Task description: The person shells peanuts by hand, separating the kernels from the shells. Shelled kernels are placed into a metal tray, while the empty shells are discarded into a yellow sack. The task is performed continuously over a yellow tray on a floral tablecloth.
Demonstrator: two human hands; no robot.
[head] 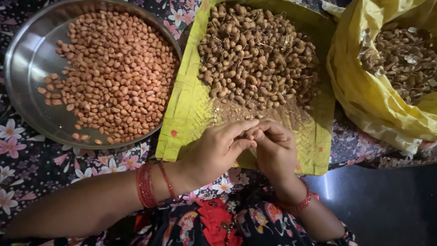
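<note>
My left hand (216, 150) and my right hand (275, 148) meet fingertip to fingertip over the near edge of a yellow-green woven tray (184, 114). The fingers of both pinch together at one spot; what they grip is hidden, probably a single peanut pod. A heap of brown unshelled peanuts (257, 57) fills the far half of the tray, just beyond my hands. To the left stands a round steel plate (27, 64) holding several pinkish shelled peanut kernels (114, 75). Red bangles ring both wrists.
A yellow plastic bag (364, 91) at the right holds a pile of empty peanut shells (403, 57). A dark floral cloth (27, 164) lies under the plate and tray. Dark shiny floor (387, 205) shows at the lower right.
</note>
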